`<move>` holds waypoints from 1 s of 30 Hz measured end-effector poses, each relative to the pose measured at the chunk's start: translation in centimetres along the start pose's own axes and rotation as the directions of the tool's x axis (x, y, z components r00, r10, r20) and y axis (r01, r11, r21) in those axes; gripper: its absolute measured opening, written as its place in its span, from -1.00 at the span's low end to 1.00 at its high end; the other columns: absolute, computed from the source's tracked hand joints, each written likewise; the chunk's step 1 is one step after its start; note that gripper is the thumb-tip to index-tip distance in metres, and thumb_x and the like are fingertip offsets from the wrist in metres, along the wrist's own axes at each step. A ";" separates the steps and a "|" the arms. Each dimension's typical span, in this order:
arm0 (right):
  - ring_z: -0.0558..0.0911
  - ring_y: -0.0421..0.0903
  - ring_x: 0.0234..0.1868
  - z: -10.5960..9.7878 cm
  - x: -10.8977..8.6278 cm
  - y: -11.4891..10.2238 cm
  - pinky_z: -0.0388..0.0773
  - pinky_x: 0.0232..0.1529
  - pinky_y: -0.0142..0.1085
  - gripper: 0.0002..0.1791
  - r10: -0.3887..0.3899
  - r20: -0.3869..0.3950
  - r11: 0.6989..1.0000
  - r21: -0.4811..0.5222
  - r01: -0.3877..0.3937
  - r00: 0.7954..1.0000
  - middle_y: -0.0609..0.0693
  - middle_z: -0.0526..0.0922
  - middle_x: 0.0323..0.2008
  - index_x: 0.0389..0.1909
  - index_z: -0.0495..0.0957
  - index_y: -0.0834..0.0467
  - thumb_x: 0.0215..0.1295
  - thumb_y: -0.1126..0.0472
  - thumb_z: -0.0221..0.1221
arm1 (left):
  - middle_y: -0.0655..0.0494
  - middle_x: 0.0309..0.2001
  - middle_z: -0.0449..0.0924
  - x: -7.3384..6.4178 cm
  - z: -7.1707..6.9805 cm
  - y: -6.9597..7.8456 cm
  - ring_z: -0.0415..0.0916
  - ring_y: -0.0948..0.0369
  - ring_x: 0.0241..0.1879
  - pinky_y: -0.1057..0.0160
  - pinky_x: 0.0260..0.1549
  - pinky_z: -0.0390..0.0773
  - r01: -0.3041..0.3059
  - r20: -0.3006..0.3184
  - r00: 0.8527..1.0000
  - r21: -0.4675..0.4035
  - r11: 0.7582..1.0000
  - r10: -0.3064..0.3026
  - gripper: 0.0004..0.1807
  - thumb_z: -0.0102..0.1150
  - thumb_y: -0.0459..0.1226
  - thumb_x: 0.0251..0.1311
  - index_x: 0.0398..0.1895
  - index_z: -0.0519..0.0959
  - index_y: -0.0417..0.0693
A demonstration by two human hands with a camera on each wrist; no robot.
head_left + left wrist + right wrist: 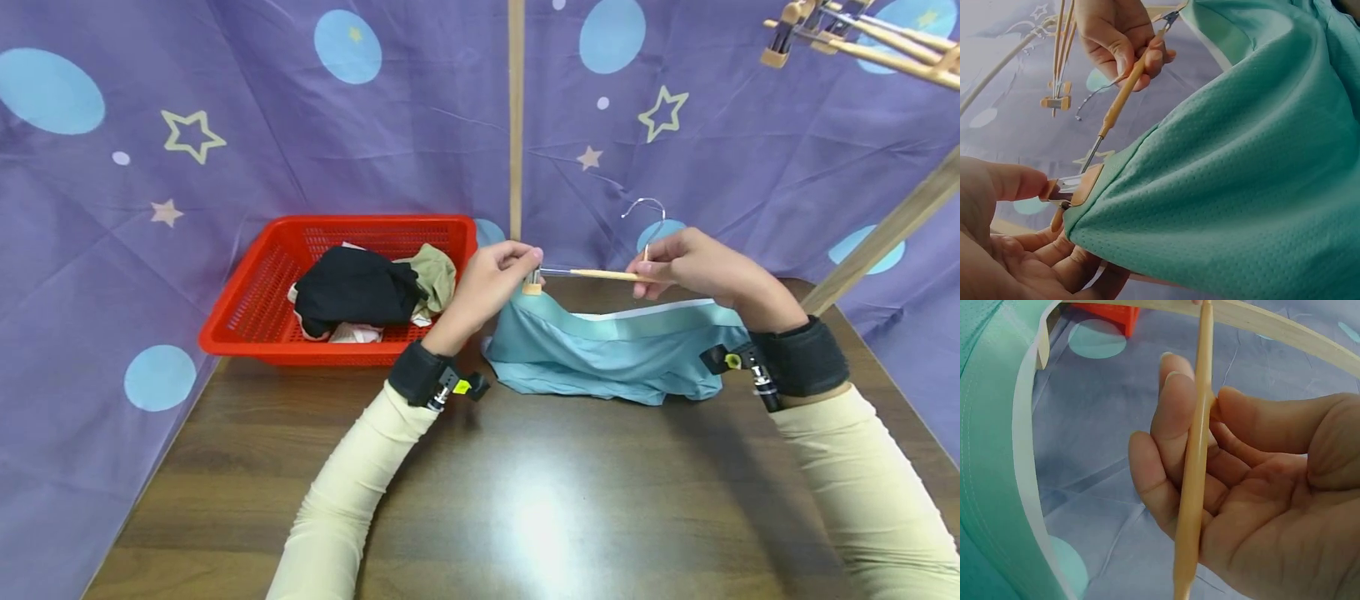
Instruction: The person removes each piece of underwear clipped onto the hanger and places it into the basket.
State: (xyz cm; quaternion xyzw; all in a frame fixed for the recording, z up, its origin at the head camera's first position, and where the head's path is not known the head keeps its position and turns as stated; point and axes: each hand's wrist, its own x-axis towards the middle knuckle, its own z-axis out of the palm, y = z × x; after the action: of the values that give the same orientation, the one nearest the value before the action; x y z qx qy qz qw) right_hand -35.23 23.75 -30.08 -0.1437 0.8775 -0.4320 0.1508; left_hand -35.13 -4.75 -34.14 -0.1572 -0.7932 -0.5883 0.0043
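Teal shorts (600, 342), or a similar garment with a pale waistband, hang low over the table from a wooden clip hanger (603, 273). My left hand (495, 279) pinches the hanger's clip (1085, 186) at one waistband corner; in the left wrist view, its thumb presses the clip's end and its fingers curl beneath. The clip's pad lies against the teal cloth. My right hand (686, 262) holds the wooden bar near the metal hook (660, 218), which points up. In the right wrist view, the bar (1194, 456) lies between thumb and curled fingers.
A red basket (255, 346) of clothes, with a black garment (360, 287) and an olive one (435, 275), stands at the left back. More clip hangers (885, 37) hang at upper right. Wooden poles (516, 125) rise behind the brown table (465, 500).
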 end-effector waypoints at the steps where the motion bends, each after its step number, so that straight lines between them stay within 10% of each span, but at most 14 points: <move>1: 0.73 -0.15 -0.34 0.1 0.1 0.2 0.68 -0.19 -0.32 -0.72 -0.001 0.004 1.000 0.017 0.001 1.000 -0.03 0.73 -0.41 -0.04 0.60 0.46 0.55 0.31 0.04 | -0.18 -0.16 0.77 -0.1 -0.1 -0.1 0.74 0.09 -0.15 0.31 -0.08 0.57 0.006 -0.001 1.000 0.009 1.000 -0.006 -0.66 0.16 -0.15 0.45 0.09 0.66 -0.19; 30: 0.72 -0.23 -0.29 2.8 -0.4 1.6 0.65 -0.09 -0.44 -0.66 -0.003 -0.005 0.998 0.056 0.003 1.000 -0.10 0.74 -0.38 0.01 0.55 0.52 0.58 0.29 -0.02 | -0.04 -0.36 0.81 -0.4 -0.5 -1.5 0.70 0.14 -0.35 0.37 -0.44 0.38 -0.066 0.076 0.996 0.196 0.978 0.052 -0.71 0.28 -0.11 0.37 -0.12 0.77 -0.16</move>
State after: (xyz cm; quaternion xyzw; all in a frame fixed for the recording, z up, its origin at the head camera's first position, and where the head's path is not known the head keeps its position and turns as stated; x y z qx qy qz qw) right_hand -34.00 22.89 -32.94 -0.1396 0.8652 -0.4569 0.1520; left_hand -35.20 -5.70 -35.51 -0.2002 -0.8424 -0.5002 0.0093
